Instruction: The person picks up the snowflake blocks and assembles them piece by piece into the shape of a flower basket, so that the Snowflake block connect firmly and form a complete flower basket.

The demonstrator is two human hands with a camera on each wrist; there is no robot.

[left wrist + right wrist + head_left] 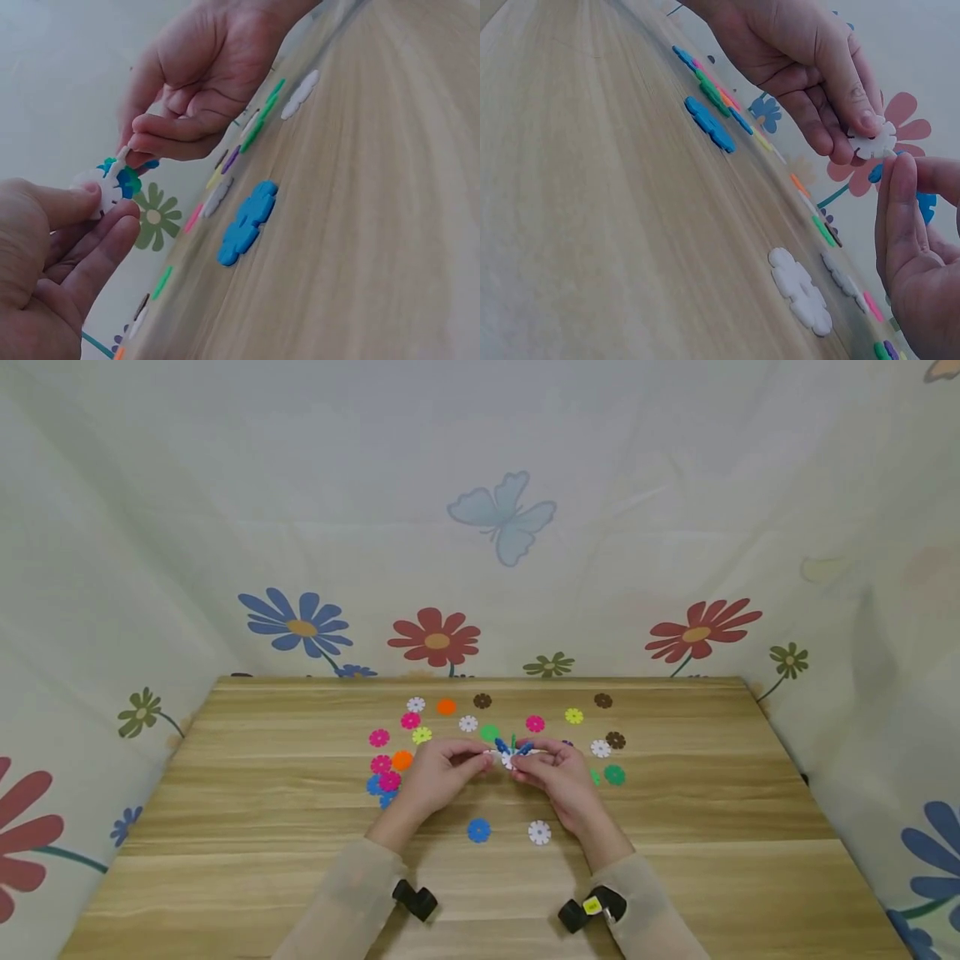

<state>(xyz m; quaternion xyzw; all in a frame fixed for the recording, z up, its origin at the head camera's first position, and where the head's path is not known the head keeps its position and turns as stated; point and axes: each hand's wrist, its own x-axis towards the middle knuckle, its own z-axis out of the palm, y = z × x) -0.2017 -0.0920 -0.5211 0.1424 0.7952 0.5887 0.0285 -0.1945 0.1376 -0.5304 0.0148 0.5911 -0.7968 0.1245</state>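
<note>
Both hands meet above the table, working on notched plastic snowflake discs. In the left wrist view, my left hand (45, 255) pinches a white snowflake disc (105, 196) between thumb and fingers. Opposite it, my right hand (558, 777) pinches a small cluster of joined snowflake discs, with blue discs (502, 746) and a green disc (513, 742) standing up from a white one. In the right wrist view, the left hand's white disc (876, 140) touches or nearly touches the right fingertips. Fingers hide whether the two pieces are slotted together.
Loose snowflake discs lie across the wooden table (225, 860), mostly beyond and left of the hands. Nearer me are a blue disc (478, 831) and a white disc (539, 832). Pink discs (381, 764) overlap blue ones at left. A patterned cloth (360, 552) stands behind.
</note>
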